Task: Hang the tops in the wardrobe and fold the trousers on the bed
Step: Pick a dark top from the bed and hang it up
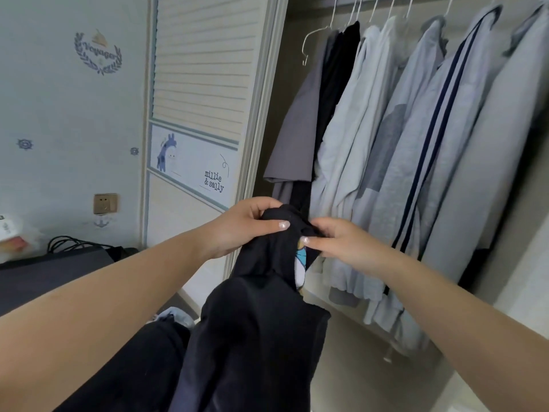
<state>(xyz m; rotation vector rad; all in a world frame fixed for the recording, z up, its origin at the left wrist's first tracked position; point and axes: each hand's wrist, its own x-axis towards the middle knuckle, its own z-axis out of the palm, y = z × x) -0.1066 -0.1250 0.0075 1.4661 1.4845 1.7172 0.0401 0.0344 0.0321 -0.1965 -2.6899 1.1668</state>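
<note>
1. Black top (255,322): a dark garment held up in front of the open wardrobe (297,84), its upper end bunched between both hands and the rest hanging down toward the bottom of the view. A patch of light blue and white print shows at a fold just below the right thumb.
2. Left hand (246,224): fingers curled over the bunched top edge of the black top, thumb pressed across the front of the cloth.
3. Right hand (335,239): thumb and fingers pinch the same bunched edge from the other side, just beside the left hand.
4. Hanging clothes (416,144): a row of garments on hangers inside the wardrobe, from a grey one and a black one at the left to pale grey-blue ones, one with dark vertical stripes.
5. Empty hanger (312,43): a thin pale hanger at the left end of the row, carrying nothing.
6. Sliding door (202,84): louvred panel beside the wardrobe opening, with a cartoon giraffe strip below.
7. Tabletop (53,272): dark surface at the left, with black cables on it near the wall.
</note>
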